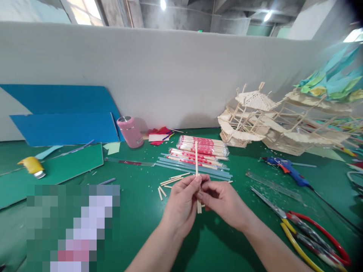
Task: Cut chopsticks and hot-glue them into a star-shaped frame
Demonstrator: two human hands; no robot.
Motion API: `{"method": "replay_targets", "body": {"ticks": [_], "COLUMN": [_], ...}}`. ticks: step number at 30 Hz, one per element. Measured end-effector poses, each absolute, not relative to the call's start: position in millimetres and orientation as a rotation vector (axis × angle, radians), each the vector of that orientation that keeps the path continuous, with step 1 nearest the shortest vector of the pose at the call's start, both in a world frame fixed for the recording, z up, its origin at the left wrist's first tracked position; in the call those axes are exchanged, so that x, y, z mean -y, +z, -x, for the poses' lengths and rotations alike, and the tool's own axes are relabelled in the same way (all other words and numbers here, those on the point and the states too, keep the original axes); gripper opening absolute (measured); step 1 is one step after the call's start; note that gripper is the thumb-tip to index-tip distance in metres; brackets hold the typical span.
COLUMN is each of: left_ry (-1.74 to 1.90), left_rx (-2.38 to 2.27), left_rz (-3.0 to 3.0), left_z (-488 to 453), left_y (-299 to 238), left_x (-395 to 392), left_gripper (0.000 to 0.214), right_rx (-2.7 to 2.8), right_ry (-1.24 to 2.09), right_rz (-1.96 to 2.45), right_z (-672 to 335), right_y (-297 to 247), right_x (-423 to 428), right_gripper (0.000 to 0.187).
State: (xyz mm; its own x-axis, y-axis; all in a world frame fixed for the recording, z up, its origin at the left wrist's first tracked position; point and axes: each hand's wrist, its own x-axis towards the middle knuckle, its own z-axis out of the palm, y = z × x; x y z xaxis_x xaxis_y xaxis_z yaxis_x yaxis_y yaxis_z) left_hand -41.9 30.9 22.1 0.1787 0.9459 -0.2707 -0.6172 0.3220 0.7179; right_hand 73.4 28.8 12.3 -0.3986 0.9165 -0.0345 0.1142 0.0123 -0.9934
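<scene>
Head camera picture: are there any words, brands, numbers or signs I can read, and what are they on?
None can be read clearly.
Stick packets: red printing, too blurred to read.
Pink bottle: a tiny mark near its base, too small to read.
Green lit sign beyond the white partition: too small to read.

Left hand (181, 200) and right hand (222, 198) are pinching wooden sticks (196, 158); wrapped bundles (211, 145) are lying at 12 o'clock from them.
</scene>
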Motion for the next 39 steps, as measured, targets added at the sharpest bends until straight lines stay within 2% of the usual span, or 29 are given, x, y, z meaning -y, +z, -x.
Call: {"method": "replay_targets", "body": {"ticks": [5,18,23,26,28,35,39], "left_ry": [1.159,1.196,1.207,1.208,1.202,1.178,1.154], "left_rx": [-0.788,-0.855,-0.871,-0.89,-0.892,-0.888,-0.9], "left_rz": [-0.451,-0.377,-0.401,-0.416,-0.432,-0.504,-0.548], "left_z": [47,53,57,60,61,60,60], "left_y": [20,23,24,25,26,26,29], "left_x": [-34,-40,-42,-43,-44,-42,-40], "left_gripper": [0.011,0.008,0.006,0.005,0.005,0.011,0.013], "right_rx": [1.61,1.752,2.255,2.606,2.714,2.779,2.686], "right_ry": [1.472,1.187,0.797,0.498,0.416,0.399,0.477], "right_rz": [1.09,1.363,1.42,1.394,1.377,1.404,1.393], "right_z": [-80,-100,-108,-107,-102,-83,-98], "right_y": [15,8,-10,-21,-26,-24,-9], "right_x": [-31,-30,-25,-23,-24,-26,-33], "right_gripper": [0.022,0.028,0.012,0.013,0.017,0.023,0.016]}}
